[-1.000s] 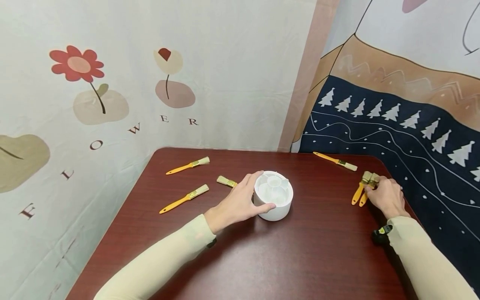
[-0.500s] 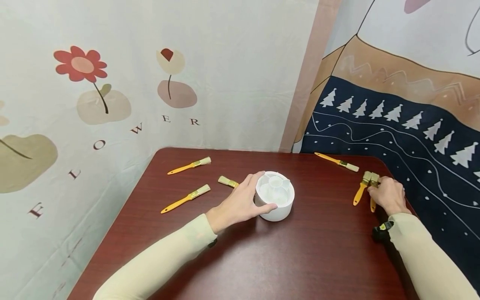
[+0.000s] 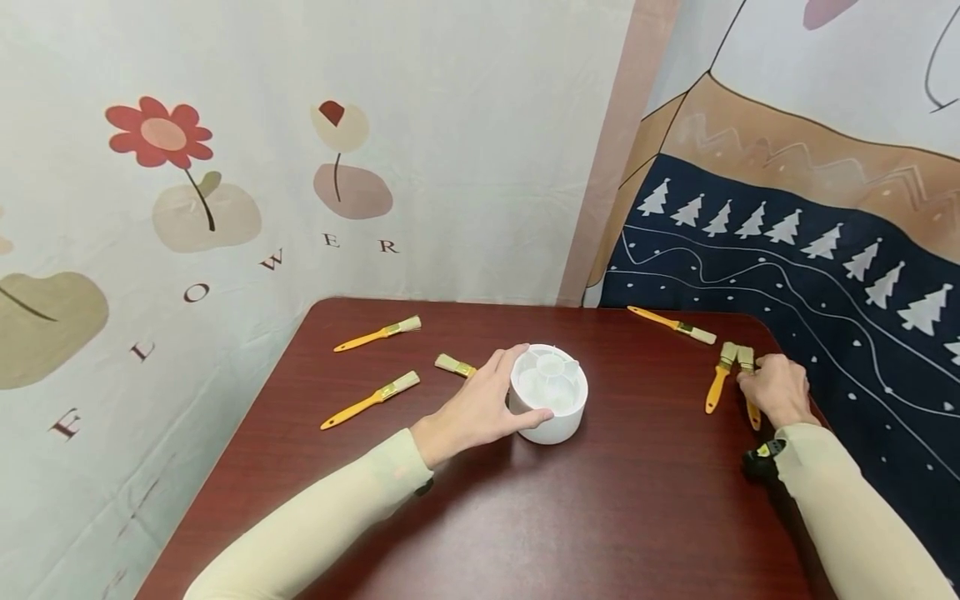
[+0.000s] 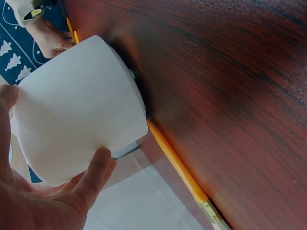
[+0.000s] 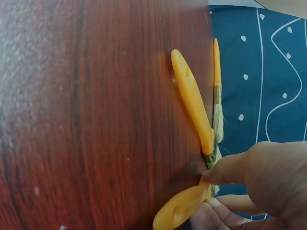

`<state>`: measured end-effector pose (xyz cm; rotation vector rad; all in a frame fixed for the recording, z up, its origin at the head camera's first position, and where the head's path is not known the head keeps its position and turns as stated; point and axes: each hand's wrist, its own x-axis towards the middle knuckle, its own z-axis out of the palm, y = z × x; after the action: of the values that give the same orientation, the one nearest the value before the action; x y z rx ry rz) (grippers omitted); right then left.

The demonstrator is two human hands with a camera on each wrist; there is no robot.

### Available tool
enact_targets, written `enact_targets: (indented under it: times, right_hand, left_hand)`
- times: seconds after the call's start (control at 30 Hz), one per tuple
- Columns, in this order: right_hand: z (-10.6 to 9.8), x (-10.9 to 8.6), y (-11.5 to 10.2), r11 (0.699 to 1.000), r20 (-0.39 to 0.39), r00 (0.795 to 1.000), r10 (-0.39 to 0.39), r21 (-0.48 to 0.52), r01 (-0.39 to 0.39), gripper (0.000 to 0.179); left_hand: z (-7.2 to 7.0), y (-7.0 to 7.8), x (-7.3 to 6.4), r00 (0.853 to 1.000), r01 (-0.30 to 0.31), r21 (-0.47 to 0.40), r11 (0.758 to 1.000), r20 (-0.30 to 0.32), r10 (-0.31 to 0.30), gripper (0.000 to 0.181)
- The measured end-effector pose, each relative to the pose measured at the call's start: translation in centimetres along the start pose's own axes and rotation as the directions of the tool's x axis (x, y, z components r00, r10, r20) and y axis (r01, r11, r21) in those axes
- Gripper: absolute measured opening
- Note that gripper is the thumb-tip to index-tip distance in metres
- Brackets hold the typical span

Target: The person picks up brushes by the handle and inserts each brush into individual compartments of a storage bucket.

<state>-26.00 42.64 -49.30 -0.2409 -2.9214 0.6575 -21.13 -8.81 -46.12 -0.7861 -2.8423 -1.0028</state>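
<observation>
"Which brush matters, from where you're standing?"

"The gripped brush (image 3: 752, 414), over by the table's (image 3: 637, 500) right edge. The right hand (image 3: 775, 390) has it, thumb and fingertips pinched near the metal collar; the brush lies just left of the knuckles. The left hand is well off to its left."

"And which way does it point?"

"Bristles to the far side, handle to the near side — its long axis runs near to far, with the handle end leaning a touch right. The neighbour brush (image 3: 717, 388), just to its left, leans the other way, so their heads sit close and their handles splay. Whether the heads touch, I can't tell."

"What's the left hand (image 3: 476, 407) doing?"

"It's clasping the round white container (image 3: 558, 427) mid-table — thumb on the near side, fingers around the left, hollow upward."
</observation>
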Motion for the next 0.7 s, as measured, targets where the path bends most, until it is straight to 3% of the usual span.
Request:
enact_targets:
  times: [0.3,0.7]
  right_hand:
    - [0.03,-0.22,-0.1,0.997,-0.004,0.999,0.037,0.072,-0.036,0.048]
    - [-0.11,-0.55,-0.65,0.972,-0.012,0.987,0.158,0.176,-0.154,0.055]
  left_hand:
    - [-0.12,0.2,0.07,1.0,-0.008,-0.001,1.0,-0.006,0.008,0.108]
    - [0.05,0.18,0.09,1.0,-0.016,0.006,1.0,-0.008,0.016,0.107]
